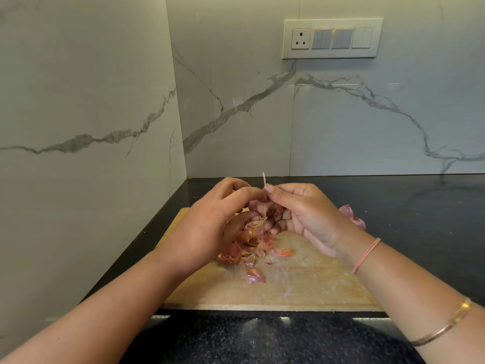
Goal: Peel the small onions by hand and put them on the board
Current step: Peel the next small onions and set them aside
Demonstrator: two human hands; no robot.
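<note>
Both hands meet above the far part of a wooden board. My left hand and my right hand together grip one small pink onion, its brown root end facing me. The thumb and forefinger of my right hand pinch a thin strip of skin that sticks upward. Under the hands lies a heap of papery pink and orange peels on the board. Two small pink onions rest on the dark counter just right of my right hand, partly hidden by it.
The board sits on a black speckled counter in a corner of marble-patterned walls, one wall close on the left. A switch panel with a socket is on the back wall. A loose peel lies nearer me.
</note>
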